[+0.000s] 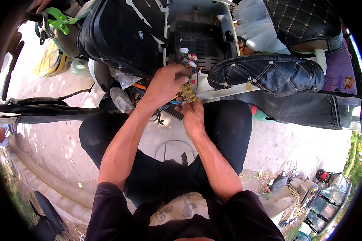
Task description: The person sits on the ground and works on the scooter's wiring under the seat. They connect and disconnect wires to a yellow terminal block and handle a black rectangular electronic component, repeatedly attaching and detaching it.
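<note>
A dark shirt sits nearest, while the right hand pinches yellow wiring before an open compartment, apparently steadying it for the left hand (whose grip cannot be told).

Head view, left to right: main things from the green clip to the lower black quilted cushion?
Green clip → grey shoe → left hand → right hand → lower black quilted cushion

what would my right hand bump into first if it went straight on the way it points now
Most likely the yellow wiring, which sits right at the end of the right hand and seems to touch it already. The left hand looks to be just beyond, though depth is unclear.
</note>
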### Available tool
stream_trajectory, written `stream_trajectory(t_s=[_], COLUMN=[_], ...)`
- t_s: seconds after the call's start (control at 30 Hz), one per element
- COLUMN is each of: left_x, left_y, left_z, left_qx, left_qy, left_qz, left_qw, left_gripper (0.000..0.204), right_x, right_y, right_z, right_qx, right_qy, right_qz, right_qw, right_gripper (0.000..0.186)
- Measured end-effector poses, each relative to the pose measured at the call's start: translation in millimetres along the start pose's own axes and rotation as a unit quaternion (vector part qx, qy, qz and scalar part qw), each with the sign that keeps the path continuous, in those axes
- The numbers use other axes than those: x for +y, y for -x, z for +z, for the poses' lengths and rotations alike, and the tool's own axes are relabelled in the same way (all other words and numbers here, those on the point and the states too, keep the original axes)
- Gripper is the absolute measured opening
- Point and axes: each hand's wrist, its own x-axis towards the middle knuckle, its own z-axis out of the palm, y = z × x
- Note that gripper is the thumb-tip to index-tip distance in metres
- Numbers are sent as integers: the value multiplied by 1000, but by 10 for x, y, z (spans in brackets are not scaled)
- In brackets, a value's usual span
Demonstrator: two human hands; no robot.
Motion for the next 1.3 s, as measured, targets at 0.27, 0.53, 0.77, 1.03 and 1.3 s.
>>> stream_trajectory(t_s=[0.27,0.53,0.77,1.03,1.3], left_x=[-125,-223,-561,-613,-683], left_y=[0,132,226,221,93], left_z=[-8,-118,-23,24,93], left_qx=[47,44,14,27,67], left_qy=[97,-22,64,112,163], left_qz=[34,-3,-5,-33,-69], left_qw=[994,999,998,993,982], left_gripper=[24,28,40,36,19], right_x=[-6,-63,-139,-142,-158], right_y=[18,42,62,56,41], right_z=[28,-14,19,17,-29], right_qx=[-1,-12,-10,-6,-8], right_qy=[-50,-64,-59,-70,-68], right_qz=[2,28,30,27,28], right_qw=[999,997,998,997,997], right_gripper=[21,25,26,25,24])
